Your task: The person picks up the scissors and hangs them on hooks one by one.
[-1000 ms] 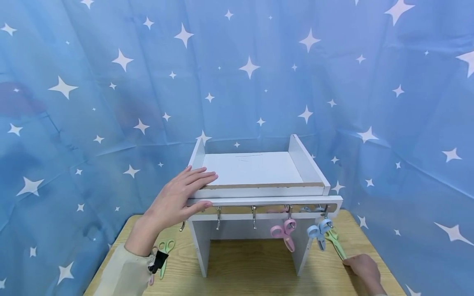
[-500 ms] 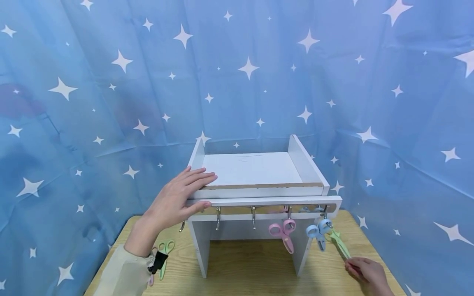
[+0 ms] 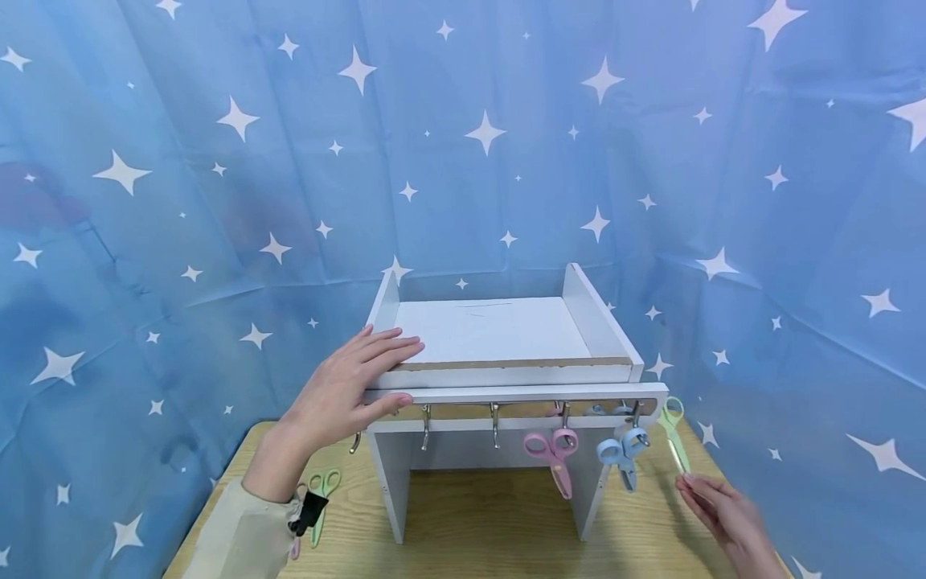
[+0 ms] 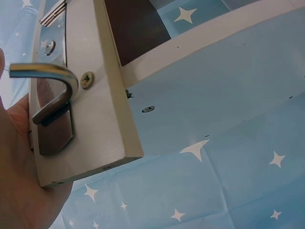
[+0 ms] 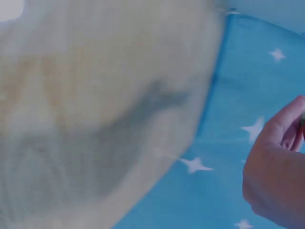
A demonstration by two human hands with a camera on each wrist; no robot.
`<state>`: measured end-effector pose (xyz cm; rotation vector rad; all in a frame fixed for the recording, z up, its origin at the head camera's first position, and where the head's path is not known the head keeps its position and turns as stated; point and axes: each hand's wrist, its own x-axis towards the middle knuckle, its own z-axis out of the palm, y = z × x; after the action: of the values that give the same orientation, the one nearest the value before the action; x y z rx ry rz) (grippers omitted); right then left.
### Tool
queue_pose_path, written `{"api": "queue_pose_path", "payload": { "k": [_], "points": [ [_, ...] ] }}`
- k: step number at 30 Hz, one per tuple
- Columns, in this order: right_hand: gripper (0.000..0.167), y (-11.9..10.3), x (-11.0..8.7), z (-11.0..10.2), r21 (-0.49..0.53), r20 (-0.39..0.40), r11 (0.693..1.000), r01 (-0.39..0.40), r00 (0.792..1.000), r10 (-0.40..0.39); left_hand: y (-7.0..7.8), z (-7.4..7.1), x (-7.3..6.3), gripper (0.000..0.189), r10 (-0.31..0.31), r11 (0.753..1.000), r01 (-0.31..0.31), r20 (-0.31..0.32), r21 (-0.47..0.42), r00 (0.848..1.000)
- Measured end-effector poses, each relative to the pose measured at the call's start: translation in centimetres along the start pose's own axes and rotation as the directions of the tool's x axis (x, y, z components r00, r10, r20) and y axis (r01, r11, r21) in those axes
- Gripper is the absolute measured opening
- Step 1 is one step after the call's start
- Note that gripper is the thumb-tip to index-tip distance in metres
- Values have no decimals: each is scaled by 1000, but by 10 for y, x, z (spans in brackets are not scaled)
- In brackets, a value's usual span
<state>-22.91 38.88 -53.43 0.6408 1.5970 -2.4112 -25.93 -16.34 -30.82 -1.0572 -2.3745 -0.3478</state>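
My left hand [image 3: 354, 382] rests on the left front corner of a white shelf [image 3: 499, 376], fingers straight over its top edge. The thumb lies across the front hook rail [image 3: 463, 394]; the left wrist view shows the palm against the end of the rail [image 4: 102, 119], beside a metal hook [image 4: 59, 81]. To the right of the shelf, my right hand [image 3: 723, 515] pinches green scissors [image 3: 677, 444] by the blade end, handles pointing up. Pink scissors [image 3: 555, 462] and blue scissors [image 3: 625, 458] hang from hooks on the rail's right. In the right wrist view, my right hand [image 5: 276, 167] is partly cut off.
Other green scissors [image 3: 321, 498] lie on the wooden table [image 3: 499, 555] at the left, beside pink ones [image 3: 295, 548] mostly hidden by my sleeve. Two bare hooks [image 3: 496, 426] hang mid-rail. A blue star-patterned curtain [image 3: 463, 161] surrounds the table.
My right hand has lifted the green scissors from the table, tilting their handles up beside the right end of the rail. My left hand stays on the shelf.
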Motion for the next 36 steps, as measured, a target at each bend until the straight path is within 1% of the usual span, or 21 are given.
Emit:
{"api": "queue_pose_path", "payload": {
  "k": [4,6,8,11,15,17,20,21,24,27,28,29,32,35,36],
  "points": [
    [19,-16,-16,15,53,-16,998,30,999,-30,0,0,0,58,1,1000,-1,-5,-1,1000],
    [21,-22,-25,22,95,-5,992,78,997,-78,0,0,0,58,0,1000,0,-4,-1,1000],
    [22,-27,-33,29,148,17,978,144,989,-148,0,0,0,58,-1,1000,1,-2,-1,1000],
    [22,-33,-45,37,235,56,940,246,963,-265,1,0,-1,58,-4,1000,4,0,0,1000],
    [24,-41,-61,48,331,101,887,323,922,-374,1,0,-1,58,-3,1000,3,-2,-5,1000],
    [26,-44,-69,52,359,121,862,357,899,-422,1,0,-1,58,-2,1000,2,-5,-7,1000],
    [27,-48,-80,58,375,137,842,387,875,-464,1,-1,-1,58,-1,1000,1,-10,-7,1000],
    [28,-49,-84,59,376,140,839,392,871,-470,1,-1,-1,58,-1,1000,1,-10,-7,1000],
    [26,-53,-95,64,354,134,847,396,875,-466,1,-1,0,58,-2,1000,2,-8,-7,1000],
    [27,-53,-103,69,345,142,845,408,867,-477,1,-1,0,58,-2,1000,2,-3,-6,1000],
    [27,-53,-107,71,347,148,841,416,861,-487,1,-1,0,58,-3,1000,3,-3,-7,1000],
    [28,-52,-109,73,352,163,835,424,850,-500,1,-1,0,58,-3,1000,3,-2,-6,1000],
    [32,-47,-116,78,374,227,817,438,811,-539,1,0,0,58,-2,1000,2,-2,-6,1000],
    [36,-41,-122,82,400,313,806,437,761,-568,1,0,0,58,-3,1000,3,-3,-6,1000],
    [37,-38,-122,83,409,346,802,436,739,-578,1,0,0,58,-3,1000,3,-3,-7,1000]
  ]
}}
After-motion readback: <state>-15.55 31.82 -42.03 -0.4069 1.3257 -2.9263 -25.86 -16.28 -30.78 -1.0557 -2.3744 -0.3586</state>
